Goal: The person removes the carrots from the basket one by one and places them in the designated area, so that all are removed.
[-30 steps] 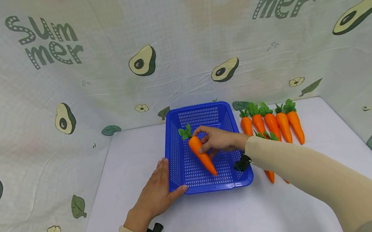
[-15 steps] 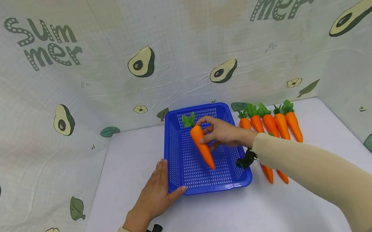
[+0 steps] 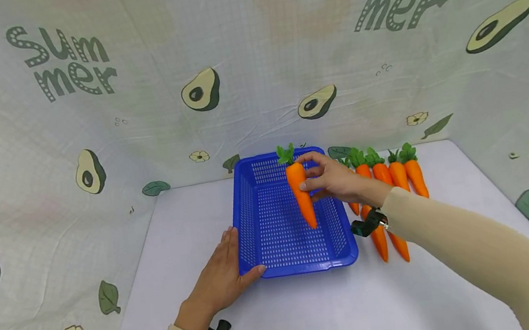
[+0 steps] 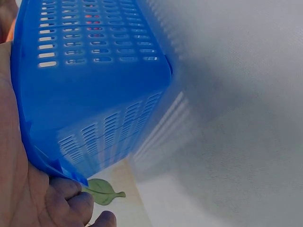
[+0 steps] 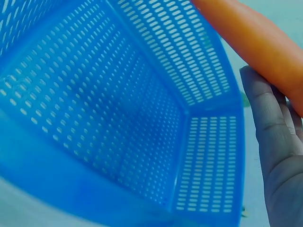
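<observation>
My right hand grips an orange carrot with a green leafy top, its tip pointing down over the right part of a blue plastic basket. In the right wrist view the carrot shows across the top right corner, with the basket's perforated floor below. My left hand lies against the basket's front left corner. Its fingers are straight along the left side and the thumb rests at the front rim. Seen from the left wrist, the hand touches the rim of the basket.
Right of the basket, several carrots lie in a row with their leaves toward the back. Two more lie nearer the front, partly hidden by my right wrist. A patterned cloth hangs behind the white table.
My right hand has carried the carrot up and to the right, from the middle of the basket toward its right back side. The left hand has kept its place at the corner.
</observation>
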Available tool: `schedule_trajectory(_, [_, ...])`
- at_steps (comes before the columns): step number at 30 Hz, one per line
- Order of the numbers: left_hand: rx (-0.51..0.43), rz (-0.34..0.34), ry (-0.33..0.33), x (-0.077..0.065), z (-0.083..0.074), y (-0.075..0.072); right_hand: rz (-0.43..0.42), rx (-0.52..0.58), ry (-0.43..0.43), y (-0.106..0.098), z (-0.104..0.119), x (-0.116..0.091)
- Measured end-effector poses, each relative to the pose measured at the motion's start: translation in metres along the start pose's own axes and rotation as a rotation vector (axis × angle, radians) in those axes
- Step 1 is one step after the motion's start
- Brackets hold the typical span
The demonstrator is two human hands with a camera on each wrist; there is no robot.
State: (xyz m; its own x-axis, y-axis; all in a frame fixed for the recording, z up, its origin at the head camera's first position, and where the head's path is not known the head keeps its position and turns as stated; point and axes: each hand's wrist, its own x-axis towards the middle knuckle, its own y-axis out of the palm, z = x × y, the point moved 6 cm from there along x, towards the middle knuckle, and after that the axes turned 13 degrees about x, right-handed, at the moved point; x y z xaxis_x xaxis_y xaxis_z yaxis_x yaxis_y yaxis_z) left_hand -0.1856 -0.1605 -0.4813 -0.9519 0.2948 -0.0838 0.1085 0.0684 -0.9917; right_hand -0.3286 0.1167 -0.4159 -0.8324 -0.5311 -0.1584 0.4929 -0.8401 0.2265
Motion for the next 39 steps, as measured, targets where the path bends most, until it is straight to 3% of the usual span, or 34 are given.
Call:
schedule_trajectory(16, [0.047, -0.009, -0.001, 0.0, -0.001, -0.002, -0.118, -0.011, -0.052, -0.044, 0.009, -0.039])
schedule_trajectory(30, [0.151, -0.013, 0.014, -0.001, -0.002, -0.006, -0.207, -0.163, -0.032, -0.075, 0.005, -0.074])
schedule_trajectory(39, [0.153, -0.006, 0.024, -0.001, -0.003, -0.008, -0.283, -0.282, 0.01, -0.099, -0.001, -0.099])
